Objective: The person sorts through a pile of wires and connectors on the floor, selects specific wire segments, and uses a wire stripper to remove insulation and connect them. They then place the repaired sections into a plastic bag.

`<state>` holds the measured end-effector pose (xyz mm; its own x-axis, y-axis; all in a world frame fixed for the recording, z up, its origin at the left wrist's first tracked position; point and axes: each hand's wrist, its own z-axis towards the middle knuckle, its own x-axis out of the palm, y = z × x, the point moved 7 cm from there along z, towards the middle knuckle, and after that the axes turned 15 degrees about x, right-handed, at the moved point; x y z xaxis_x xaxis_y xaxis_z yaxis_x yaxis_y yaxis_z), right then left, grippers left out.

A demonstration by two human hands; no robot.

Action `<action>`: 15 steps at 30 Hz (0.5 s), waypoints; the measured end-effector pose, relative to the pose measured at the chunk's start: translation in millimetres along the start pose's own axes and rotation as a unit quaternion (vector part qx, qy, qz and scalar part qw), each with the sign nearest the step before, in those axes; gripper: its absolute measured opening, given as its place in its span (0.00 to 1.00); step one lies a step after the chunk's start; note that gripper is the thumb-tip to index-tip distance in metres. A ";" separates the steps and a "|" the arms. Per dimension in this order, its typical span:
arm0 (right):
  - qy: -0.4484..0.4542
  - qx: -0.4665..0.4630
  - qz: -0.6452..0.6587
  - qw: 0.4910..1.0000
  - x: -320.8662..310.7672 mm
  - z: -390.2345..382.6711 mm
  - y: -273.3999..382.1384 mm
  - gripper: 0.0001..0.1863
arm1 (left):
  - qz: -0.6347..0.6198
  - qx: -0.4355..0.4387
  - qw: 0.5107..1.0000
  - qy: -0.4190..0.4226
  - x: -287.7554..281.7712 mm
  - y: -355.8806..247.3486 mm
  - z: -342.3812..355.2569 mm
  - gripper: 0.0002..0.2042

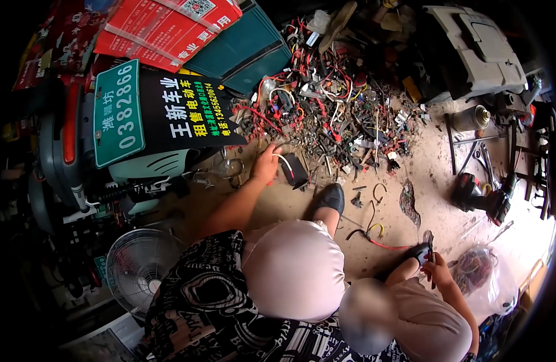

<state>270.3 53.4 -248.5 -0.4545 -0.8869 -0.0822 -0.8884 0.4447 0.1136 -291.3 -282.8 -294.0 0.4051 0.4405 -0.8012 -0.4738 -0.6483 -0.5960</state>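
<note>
My left hand (pixel 265 165) is low over the floor, its fingers closed on a white wire (pixel 284 159). That wire curves over to a small black box (pixel 297 171) just right of the hand. At the lower right my right hand (pixel 438 273) grips a slim dark hand tool (pixel 433 279) that looks like pliers; its jaws point away from me beside my shoe. A loose lead with red, black and yellow wires (pixel 371 231) lies between my feet, its red strand reaching toward that shoe.
A heap of wire scraps and connectors (pixel 338 102) covers the far floor. A scooter with a green plate (pixel 118 114) and a fan (pixel 142 271) stand left. On the right are a cordless drill (pixel 483 196), a spray can (pixel 471 118), wrenches (pixel 486 160) and a plastic bag (pixel 489 283).
</note>
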 end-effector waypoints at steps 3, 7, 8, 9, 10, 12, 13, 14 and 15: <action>0.005 0.000 0.002 1.000 -1.5 3.0 1.3 0.14 | 0.030 0.051 0.998 0.026 0.8 6.1 5.2 0.12; -0.022 0.021 -0.015 0.999 -8.0 -14.7 10.7 0.15 | 0.173 0.124 0.976 0.056 -14.6 -11.2 32.4 0.08; -0.032 0.015 -0.016 0.999 -12.8 -18.5 13.2 0.16 | 0.172 0.140 0.972 0.078 -14.1 -11.8 42.2 0.09; -0.031 0.015 -0.022 0.999 -16.9 -23.9 15.2 0.16 | 0.178 0.151 0.967 0.099 -19.6 -6.7 48.4 0.10; -0.042 -0.003 -0.043 0.998 -25.3 -30.1 17.1 0.16 | 0.207 0.120 0.958 0.160 -21.7 7.8 56.5 0.12; -0.062 -0.031 -0.061 0.996 -46.7 -36.5 9.8 0.17 | 0.251 0.065 0.926 0.276 -22.8 30.9 67.7 0.16; -0.066 -0.030 -0.046 0.996 -55.0 -44.8 8.5 0.16 | 0.246 0.064 0.928 0.275 -25.5 25.1 69.9 0.16; -0.070 -0.022 -0.049 0.996 -61.3 -53.4 7.5 0.16 | 0.273 0.065 0.927 0.251 -31.9 18.1 73.4 0.17; -0.070 -0.019 -0.051 0.996 -66.9 -58.4 7.2 0.15 | 0.304 0.066 0.923 0.224 -39.6 10.9 76.6 0.18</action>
<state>298.1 108.7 -184.4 -0.3680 -0.9004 -0.2320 -0.9289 0.3451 0.1341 -372.4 -259.7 -272.9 0.3013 -0.3012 -0.9047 -0.7995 -0.5968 -0.0675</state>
